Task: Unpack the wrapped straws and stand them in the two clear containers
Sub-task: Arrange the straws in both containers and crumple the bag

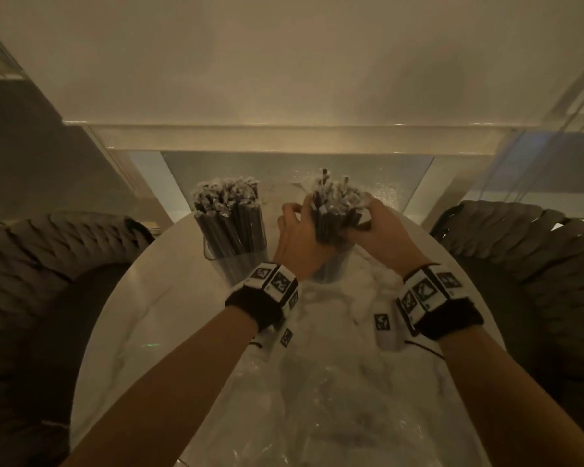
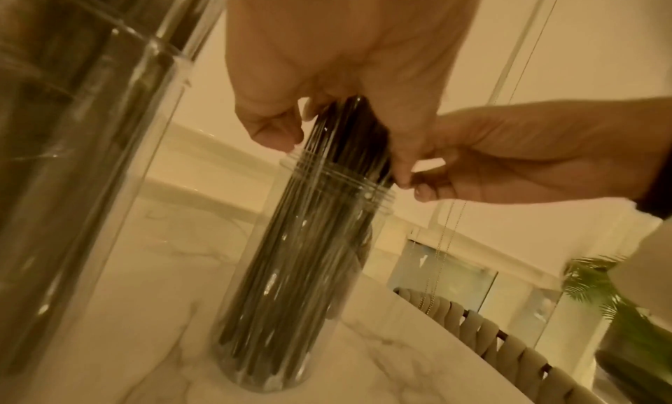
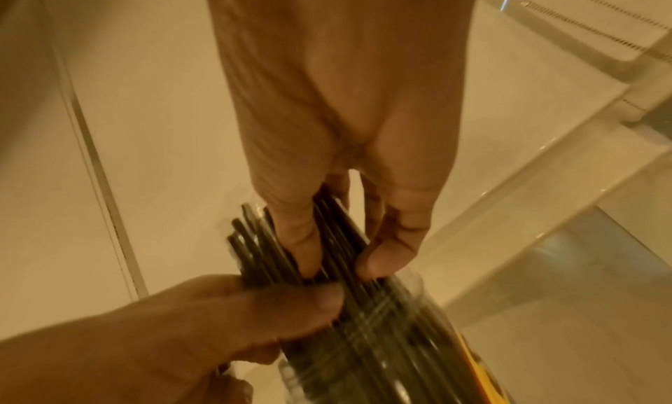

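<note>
Two clear containers stand on the white marble table [image 1: 155, 318]. The left container [image 1: 236, 254] is packed with dark straws in clear wrappers [image 1: 225, 200]. The right container [image 2: 309, 281] holds a second bundle of dark straws [image 1: 336, 210], whose tops stick out above its threaded neck. My left hand [image 1: 299, 224] curls round that bundle from the left, its thumb [image 3: 291, 304] pressed across the straws. My right hand [image 1: 373, 217] grips the bundle from the right; its thumb [image 3: 382, 255] and a finger pinch several straws. The hands hide most of the right container in the head view.
Crumpled clear plastic wrap [image 1: 317, 392] lies on the near part of the table. Woven dark chairs stand to the left [image 1: 48, 281] and right [image 1: 536, 264]. A glass window with a ledge [image 1: 284, 136] lies beyond the table. A green plant [image 2: 603, 292] stands beside the right chair.
</note>
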### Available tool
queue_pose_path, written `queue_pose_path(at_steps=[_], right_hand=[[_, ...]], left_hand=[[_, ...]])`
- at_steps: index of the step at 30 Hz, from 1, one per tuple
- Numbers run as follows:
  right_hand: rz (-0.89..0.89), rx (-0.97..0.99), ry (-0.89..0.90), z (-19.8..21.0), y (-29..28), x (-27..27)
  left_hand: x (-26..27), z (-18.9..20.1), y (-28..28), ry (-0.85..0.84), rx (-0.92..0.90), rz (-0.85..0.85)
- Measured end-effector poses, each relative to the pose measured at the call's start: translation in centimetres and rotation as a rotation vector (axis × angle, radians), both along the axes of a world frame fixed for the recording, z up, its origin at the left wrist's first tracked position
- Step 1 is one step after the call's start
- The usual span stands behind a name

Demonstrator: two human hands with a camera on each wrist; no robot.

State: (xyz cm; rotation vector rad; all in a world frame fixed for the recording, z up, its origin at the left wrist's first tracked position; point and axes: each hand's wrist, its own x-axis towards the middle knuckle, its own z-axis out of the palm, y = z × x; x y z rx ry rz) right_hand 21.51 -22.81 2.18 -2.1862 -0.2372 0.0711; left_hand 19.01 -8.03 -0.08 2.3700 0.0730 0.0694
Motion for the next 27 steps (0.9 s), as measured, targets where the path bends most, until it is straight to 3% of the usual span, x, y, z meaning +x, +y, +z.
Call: queue_pose_path(at_steps=[6,11,14,17,20,23,27], right_hand=[[0.056,-0.082,-0.047,3.7,-0.2,2.4],[0.171,-0.173,0.129,2.9,-0.3,2.5],[0.096,-0.142,0.124,1.7,-1.3,1.5],[-0.134,0.062,-0.029,1.1,-2.5,-0.3],[-0.193,0.161,-0.103,0.8,-1.7,-2.8],[-0.189,0.158,-0.068,0.1,0.5,-4.2],[-0.312,0.228,-0.024,-1.0,2.4,-3.6]], left_hand=[[2.6,4.0,1.7,0.061,-0.096,-0.099],[2.9,4.2,2.3,0.214,0.001,-0.163],[1.4,2.4,2.0,0.096,-0.101,-0.037],[-1.6,1.0,1.4,-0.169,-0.234,0.240],[-4.1,-0.2,0.4,-0.343,-0.232,0.209],[-4.0,-0.8,-0.5,-0.313,-0.216,0.173],[-2.5,0.2,-1.0,-0.298,-0.301,0.278]])
